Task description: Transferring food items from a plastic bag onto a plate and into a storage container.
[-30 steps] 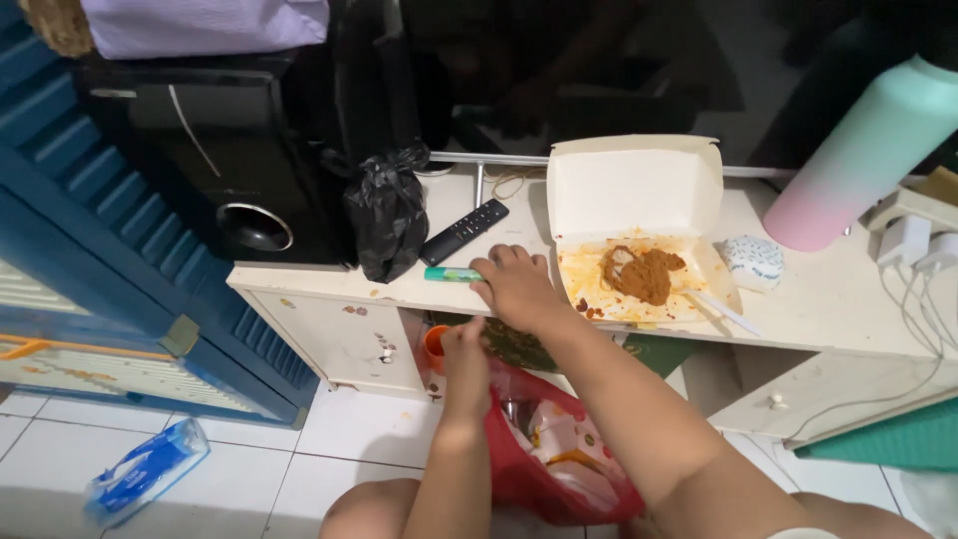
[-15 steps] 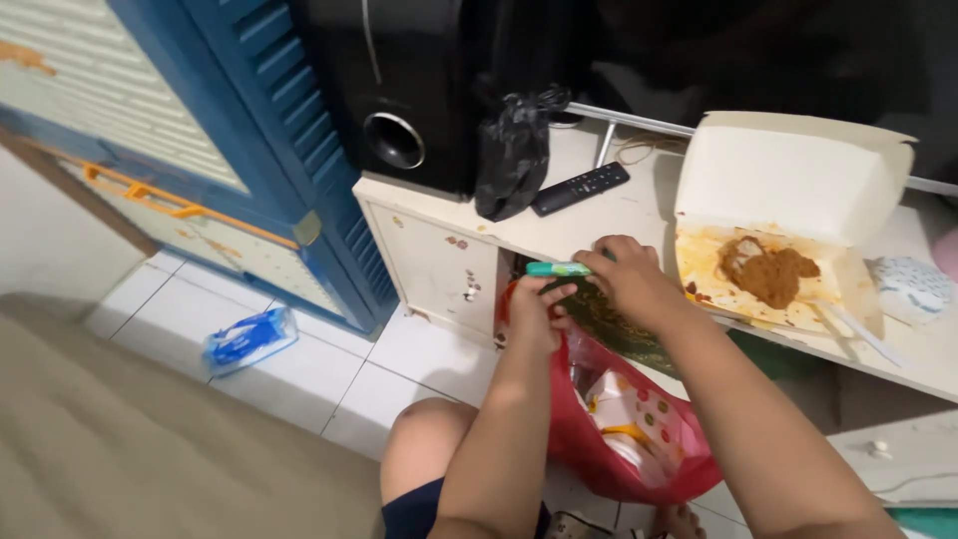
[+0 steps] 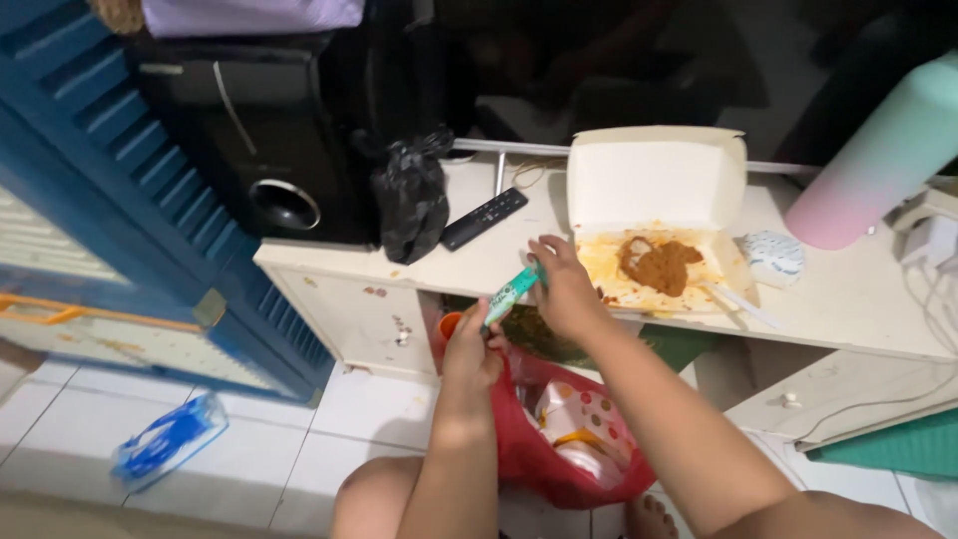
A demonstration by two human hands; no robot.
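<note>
A low cream desk (image 3: 848,299) runs across the far half of the scene, its near edge ending just above a white tiled floor (image 3: 329,439). At far left, a blue louvred door (image 3: 110,190) leans beside a black speaker (image 3: 269,150) that stands on the desk's left end. At far right, a tall bottle, mint fading to pink (image 3: 878,160), leans over the desk. In the middle of the desk sits an open white food box (image 3: 654,180), its lid upright and brown food in its tray, close to the near edge. A knotted black bag (image 3: 411,200) and a black remote (image 3: 484,218) lie to its left, with bare desk between them and the box. Below the desk's edge, a red plastic bag (image 3: 559,449) gapes open on the floor between the person's knees. A blue wipes packet (image 3: 170,449) lies well apart on the tiles at near left. The left hand (image 3: 471,349) and right hand (image 3: 564,289) both pinch a small green tube (image 3: 511,292), tilted, held just off the desk's near edge above the red bag; each grip is closed on one end of the tube.
</note>
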